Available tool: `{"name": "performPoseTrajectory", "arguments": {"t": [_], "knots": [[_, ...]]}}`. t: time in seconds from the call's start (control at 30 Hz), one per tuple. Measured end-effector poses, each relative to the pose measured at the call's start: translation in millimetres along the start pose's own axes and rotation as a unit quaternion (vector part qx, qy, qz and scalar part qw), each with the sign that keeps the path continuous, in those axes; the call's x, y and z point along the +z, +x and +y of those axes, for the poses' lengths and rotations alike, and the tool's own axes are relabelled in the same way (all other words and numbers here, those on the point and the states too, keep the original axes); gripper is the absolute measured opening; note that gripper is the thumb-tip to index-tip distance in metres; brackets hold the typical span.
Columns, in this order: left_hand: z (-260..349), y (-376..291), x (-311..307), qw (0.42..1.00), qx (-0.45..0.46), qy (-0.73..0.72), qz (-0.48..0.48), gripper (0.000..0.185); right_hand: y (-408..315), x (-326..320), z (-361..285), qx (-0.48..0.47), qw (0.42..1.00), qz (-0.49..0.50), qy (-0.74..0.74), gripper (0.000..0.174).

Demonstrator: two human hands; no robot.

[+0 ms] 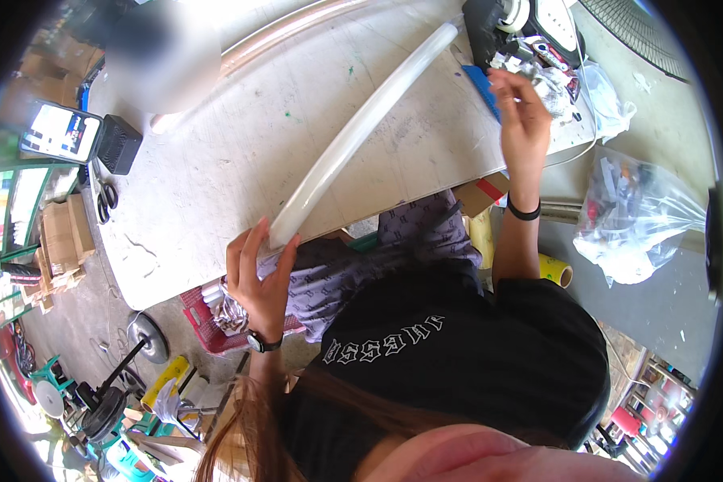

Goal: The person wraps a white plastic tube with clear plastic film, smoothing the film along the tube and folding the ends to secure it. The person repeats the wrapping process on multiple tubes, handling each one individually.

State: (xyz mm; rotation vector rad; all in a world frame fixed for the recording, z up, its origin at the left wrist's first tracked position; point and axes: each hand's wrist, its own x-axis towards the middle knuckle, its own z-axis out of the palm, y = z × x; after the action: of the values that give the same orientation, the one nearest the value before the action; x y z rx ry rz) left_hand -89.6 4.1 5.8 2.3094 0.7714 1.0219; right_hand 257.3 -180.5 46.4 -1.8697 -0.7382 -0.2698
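A long, slightly curved roll wrapped in clear plastic lies diagonally over the white tabletop. At its near end, by the table's front edge, my left hand has thumb and fingers on either side of the end, gripping it. My right hand is raised above the table's right part, fingers loosely bent, near a blue serrated strip and apart from the roll's far end. Whether a small thing is between those fingers cannot be told. Another long wrapped roll lies farther back on the table.
A phone leans by a black box at the left, with black-handled scissors nearby. A tape dispenser and crumpled wrappers crowd the right end. Beyond stand a fan and a clear plastic bag.
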Motion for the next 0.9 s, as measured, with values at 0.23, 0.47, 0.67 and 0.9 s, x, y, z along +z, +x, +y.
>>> {"name": "performPoseTrajectory", "arguments": {"t": [0.23, 0.47, 0.67, 0.9], "knots": [[-1.4, -16.4, -19.1, 0.978, -0.094, -0.171, 0.079, 0.041, -16.4, 72.9, -1.6, 0.037, 0.996, -0.061, 0.061, 0.060], [0.7, -54.9, -10.1, 0.984, 0.059, -0.167, -0.014, 0.033, 14.0, 87.5, 8.2, 0.170, 0.977, -0.126, 0.032, 0.096], [-4.3, -103.5, 14.8, 0.968, 0.200, -0.117, -0.093, 0.033, 14.9, 98.4, -13.7, 0.107, 0.980, -0.148, -0.085, 0.096], [2.8, -104.3, 22.1, 0.954, 0.186, -0.100, -0.214, 0.042, 2.8, 104.9, -49.5, 0.082, 0.957, -0.092, 0.262, 0.063]]}}
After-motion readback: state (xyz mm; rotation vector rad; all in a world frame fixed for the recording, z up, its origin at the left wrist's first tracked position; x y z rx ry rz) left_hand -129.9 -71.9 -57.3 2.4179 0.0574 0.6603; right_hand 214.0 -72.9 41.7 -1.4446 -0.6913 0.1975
